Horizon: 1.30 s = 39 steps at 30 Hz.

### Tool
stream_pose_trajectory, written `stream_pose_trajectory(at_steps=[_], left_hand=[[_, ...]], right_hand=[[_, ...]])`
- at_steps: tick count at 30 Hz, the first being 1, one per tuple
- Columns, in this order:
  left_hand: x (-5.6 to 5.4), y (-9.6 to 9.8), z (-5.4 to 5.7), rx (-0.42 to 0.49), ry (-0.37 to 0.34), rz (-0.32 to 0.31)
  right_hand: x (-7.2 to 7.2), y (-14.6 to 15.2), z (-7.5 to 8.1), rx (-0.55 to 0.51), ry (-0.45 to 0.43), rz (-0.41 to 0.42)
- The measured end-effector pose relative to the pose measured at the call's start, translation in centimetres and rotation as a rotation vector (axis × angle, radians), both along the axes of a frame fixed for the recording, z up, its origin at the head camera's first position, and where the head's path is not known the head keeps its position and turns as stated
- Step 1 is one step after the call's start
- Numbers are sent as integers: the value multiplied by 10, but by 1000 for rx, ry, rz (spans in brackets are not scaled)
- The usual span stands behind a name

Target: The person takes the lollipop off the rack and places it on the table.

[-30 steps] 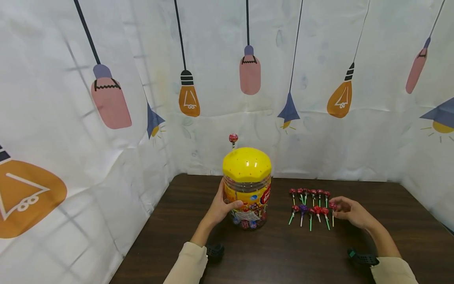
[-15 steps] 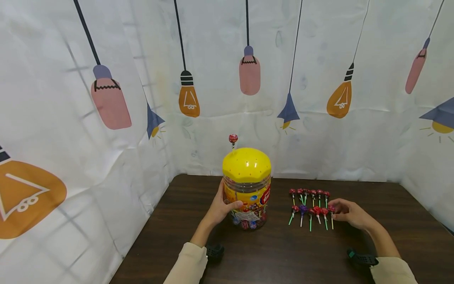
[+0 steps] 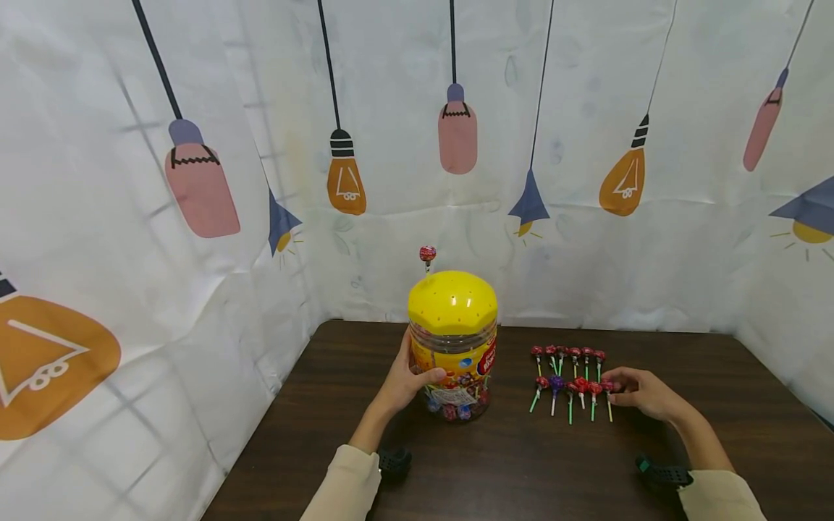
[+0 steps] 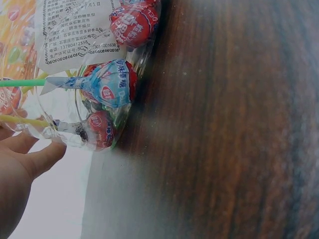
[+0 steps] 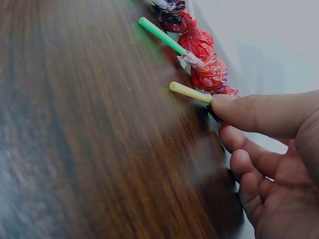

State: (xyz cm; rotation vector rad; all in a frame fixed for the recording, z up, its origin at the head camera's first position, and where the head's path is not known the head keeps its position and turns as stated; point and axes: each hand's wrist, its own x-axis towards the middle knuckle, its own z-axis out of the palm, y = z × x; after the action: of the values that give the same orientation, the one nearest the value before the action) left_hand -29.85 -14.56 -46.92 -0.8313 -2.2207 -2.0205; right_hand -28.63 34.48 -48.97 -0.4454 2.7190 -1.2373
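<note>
My left hand (image 3: pixel 405 376) grips the side of a clear candy jar (image 3: pixel 454 354) with a domed yellow lid, which stands on the table. Lollipops show through its wall, among them a blue-wrapped one (image 4: pixel 112 83) in the left wrist view. On the right, my right hand (image 3: pixel 641 392) pinches a red lollipop (image 3: pixel 608 387) with a yellow stick (image 5: pixel 189 92) at the end of the nearer row. Beside it lies a red lollipop with a green stick (image 5: pixel 160 35); a purple lollipop (image 3: pixel 556 383) is farther left in that row.
A second row of red lollipops (image 3: pixel 575 353) lies just behind the first. One more lollipop (image 3: pixel 427 253) sticks up behind the jar's lid. The dark wooden table (image 3: pixel 521 470) ends at a white patterned curtain (image 3: pixel 391 181).
My right hand has slid slightly left with the yellow-stick lollipop, and the neighbouring green-stick lollipop has shifted left and straightened. The left hand and jar have stayed in place.
</note>
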Motion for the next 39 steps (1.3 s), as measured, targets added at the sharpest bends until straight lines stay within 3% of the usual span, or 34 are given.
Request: stream_pose_trajectory(at_steps=[7, 13, 19, 29, 34, 39], left_hand=[[1, -2, 1, -14, -7, 10], [0, -2, 0, -15, -5, 20], [2, 0, -1, -13, -3, 21], [3, 4, -1, -16, -10, 18], [3, 4, 0, -23, -14, 28], [5, 1, 0, -15, -16, 36]], right_hand=[[2, 3, 4, -8, -25, 10], [4, 2, 18, -50, -36, -49], [14, -17, 50, -101, 115, -99], [36, -104, 96, -377, 410, 23], [35, -152, 120, -462, 454, 84], [25, -192, 156, -509, 472, 131]])
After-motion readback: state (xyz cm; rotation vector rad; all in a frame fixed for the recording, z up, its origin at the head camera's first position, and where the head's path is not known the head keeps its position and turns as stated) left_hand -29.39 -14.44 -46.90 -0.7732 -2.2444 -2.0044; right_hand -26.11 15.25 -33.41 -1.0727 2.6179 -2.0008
